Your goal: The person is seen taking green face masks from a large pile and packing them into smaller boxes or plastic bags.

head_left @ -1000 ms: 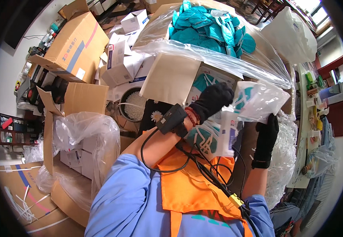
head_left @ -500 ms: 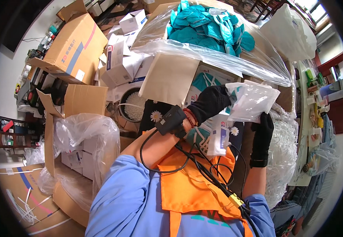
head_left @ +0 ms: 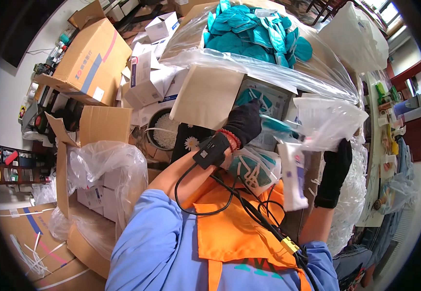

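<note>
My right hand (head_left: 336,160), in a black glove, is closed on the lower edge of a clear plastic bag (head_left: 329,119). My left hand (head_left: 244,123), also gloved, is over an open carton (head_left: 281,94) holding teal masks (head_left: 254,98); its fingertips are partly hidden against them. A blurred teal piece (head_left: 277,125) stretches between the left hand and the bag; whether the left fingers grip it cannot be told. Below the bag, a white and blue packet (head_left: 295,177) hangs tilted, its support unclear. A clear packet with teal masks and white loops (head_left: 255,169) lies under my left wrist.
A large plastic-lined carton heaped with teal masks (head_left: 249,36) stands at the back. White boxes (head_left: 145,77) are piled left of it, near a bucket of white granules (head_left: 164,128). Crumpled clear plastic (head_left: 346,194) lies at right. Black cables (head_left: 256,213) run over my apron.
My left hand has moved left from the bag to the masks in the carton. My right hand has shifted right with the bag, and the white and blue packet has swung right and down.
</note>
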Tool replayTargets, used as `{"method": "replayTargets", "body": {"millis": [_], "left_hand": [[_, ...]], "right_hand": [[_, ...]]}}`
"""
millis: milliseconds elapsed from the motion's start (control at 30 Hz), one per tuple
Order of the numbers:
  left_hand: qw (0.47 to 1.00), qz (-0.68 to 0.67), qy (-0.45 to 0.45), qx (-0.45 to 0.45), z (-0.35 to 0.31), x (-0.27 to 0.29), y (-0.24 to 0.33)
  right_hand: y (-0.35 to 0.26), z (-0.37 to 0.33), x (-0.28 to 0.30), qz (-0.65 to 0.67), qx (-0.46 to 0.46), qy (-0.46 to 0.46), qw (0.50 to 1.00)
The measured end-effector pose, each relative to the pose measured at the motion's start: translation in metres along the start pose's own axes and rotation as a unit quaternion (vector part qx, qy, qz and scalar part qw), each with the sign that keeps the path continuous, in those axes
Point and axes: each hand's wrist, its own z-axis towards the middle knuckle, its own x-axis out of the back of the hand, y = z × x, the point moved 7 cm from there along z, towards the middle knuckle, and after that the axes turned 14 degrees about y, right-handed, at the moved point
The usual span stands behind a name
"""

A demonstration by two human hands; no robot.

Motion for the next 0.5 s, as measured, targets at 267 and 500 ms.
{"method": "replayTargets", "body": {"millis": [267, 500], "left_hand": [[0.972, -0.217, -0.074, 0.054, 0.021, -0.001, 0.018], [0.754, -0.601, -0.243, 0.109, 0.009, -0.041, 0.039]], "right_hand": [[0.019, 0.017, 0.006, -0.023, 0.042, -0.014, 0.999], [0.042, 0.022, -0.007, -0.002, 0.067, -0.016, 0.998]]}}
